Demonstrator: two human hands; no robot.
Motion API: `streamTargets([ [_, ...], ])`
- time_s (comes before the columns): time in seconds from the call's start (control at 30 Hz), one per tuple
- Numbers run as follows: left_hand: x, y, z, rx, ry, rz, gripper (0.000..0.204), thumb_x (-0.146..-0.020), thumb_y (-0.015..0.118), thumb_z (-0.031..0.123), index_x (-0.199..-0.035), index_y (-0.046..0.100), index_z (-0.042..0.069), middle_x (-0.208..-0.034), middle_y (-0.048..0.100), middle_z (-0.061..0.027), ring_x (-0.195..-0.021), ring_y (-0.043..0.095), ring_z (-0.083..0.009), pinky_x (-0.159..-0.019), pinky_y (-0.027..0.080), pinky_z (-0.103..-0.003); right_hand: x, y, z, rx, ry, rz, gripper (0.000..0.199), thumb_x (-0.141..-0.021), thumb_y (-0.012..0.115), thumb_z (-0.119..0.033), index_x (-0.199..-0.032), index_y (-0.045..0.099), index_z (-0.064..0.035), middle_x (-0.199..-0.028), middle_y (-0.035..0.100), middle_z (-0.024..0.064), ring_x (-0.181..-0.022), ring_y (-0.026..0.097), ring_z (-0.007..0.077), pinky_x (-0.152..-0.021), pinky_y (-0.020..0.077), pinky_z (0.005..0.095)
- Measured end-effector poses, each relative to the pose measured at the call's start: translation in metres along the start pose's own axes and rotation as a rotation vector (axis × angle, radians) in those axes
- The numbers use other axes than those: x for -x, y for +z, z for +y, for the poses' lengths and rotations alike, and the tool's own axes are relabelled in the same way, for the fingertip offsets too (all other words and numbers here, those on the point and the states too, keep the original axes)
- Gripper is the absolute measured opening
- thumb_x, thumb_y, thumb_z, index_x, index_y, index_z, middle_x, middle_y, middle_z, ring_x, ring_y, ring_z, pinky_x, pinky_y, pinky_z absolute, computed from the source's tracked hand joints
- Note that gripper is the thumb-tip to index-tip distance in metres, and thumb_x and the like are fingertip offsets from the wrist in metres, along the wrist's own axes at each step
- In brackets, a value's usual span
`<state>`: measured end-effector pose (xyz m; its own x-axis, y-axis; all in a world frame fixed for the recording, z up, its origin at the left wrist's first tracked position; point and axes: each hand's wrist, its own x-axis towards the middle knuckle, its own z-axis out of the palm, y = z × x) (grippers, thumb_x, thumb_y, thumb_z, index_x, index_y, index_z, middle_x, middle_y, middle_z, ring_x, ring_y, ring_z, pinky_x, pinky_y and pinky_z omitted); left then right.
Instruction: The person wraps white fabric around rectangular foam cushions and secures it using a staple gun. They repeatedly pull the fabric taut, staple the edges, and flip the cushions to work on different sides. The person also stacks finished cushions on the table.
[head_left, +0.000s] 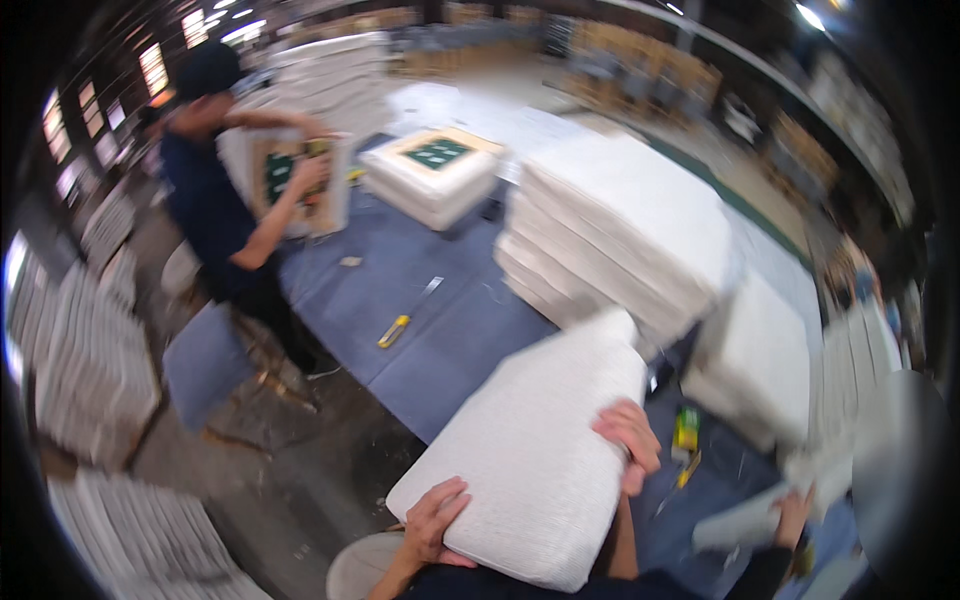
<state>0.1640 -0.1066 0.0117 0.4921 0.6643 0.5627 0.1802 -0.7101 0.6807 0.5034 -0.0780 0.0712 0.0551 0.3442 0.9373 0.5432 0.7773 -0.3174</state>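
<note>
In front of my body I hold a white fabric-covered seat cushion (520,450), tilted, with its broad face up. My left hand (435,522) grips its lower left edge, thumb underneath and fingers on top. Round the right edge curls my right hand (630,442), fingers bent over the fabric. The cushion's underside is hidden. Its far end comes close to a stack of white cushions (620,220) on the blue-grey table (350,280). A yellow utility knife (397,328) with its blade out lies left of the cushion.
A person (215,190) across the table works on an upright cushion with a tool. Another cushion (430,190) lies nearby. At right are a yellow-green box (686,428), a second yellow knife (688,468) and another person's hand (795,515). White stacks (95,370) stand on the floor at left.
</note>
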Motion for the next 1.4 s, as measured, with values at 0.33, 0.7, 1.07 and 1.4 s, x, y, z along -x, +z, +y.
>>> streamTargets([
  [0.33, 0.059, 0.038, -0.108, 0.348, -0.692, -0.033, 0.053, -0.106, 0.044, 0.039, -0.126, 0.060, -0.007, -0.126, 0.063, -0.0173, -0.120, 0.058, -0.0274, -0.104, 0.043, -0.038, 0.033, -0.036, -0.018, 0.051, 0.228, 0.174, 0.072, -0.101, 0.026, -0.050, -0.092, 0.071, 0.0063, -0.093, 0.074, 0.0205, -0.095, 0.070, 0.0389, -0.096, 0.0476, 0.0516],
  [0.7, 0.093, 0.046, -0.235, 0.916, -1.430, -0.347, 0.069, -0.102, 0.044, 0.062, -0.140, 0.058, 0.005, -0.133, 0.065, -0.0106, -0.121, 0.061, -0.0254, -0.103, 0.049, -0.040, 0.054, -0.077, -0.029, 0.208, 0.834, 0.056, 0.063, -0.101, 0.048, -0.031, -0.150, 0.039, 0.0064, -0.153, 0.044, 0.0236, -0.142, 0.040, 0.0336, -0.120, 0.0243, 0.0405],
  [1.07, 0.113, 0.013, -0.169, 1.109, -1.417, -0.098, 0.067, -0.104, 0.041, 0.054, -0.147, 0.048, 0.002, -0.142, 0.057, -0.0148, -0.127, 0.057, -0.0313, -0.107, 0.046, -0.045, 0.033, -0.066, 0.000, -0.242, 1.071, -0.043, 0.066, -0.103, 0.054, -0.027, -0.156, 0.029, 0.0043, -0.154, 0.044, 0.0203, -0.140, 0.042, 0.0228, -0.116, 0.0293, 0.0328],
  [1.4, 0.132, -0.141, -0.109, 0.561, -1.346, 0.229, 0.062, -0.100, 0.057, 0.045, -0.137, 0.055, -0.005, -0.124, 0.067, -0.0129, -0.108, 0.064, -0.0243, -0.093, 0.052, -0.039, 0.173, -0.039, 0.051, -0.587, 1.535, -0.457, 0.057, -0.102, 0.060, -0.027, -0.152, 0.043, -0.0040, -0.142, 0.058, 0.0048, -0.125, 0.053, 0.0136, -0.110, 0.0401, 0.0301],
])
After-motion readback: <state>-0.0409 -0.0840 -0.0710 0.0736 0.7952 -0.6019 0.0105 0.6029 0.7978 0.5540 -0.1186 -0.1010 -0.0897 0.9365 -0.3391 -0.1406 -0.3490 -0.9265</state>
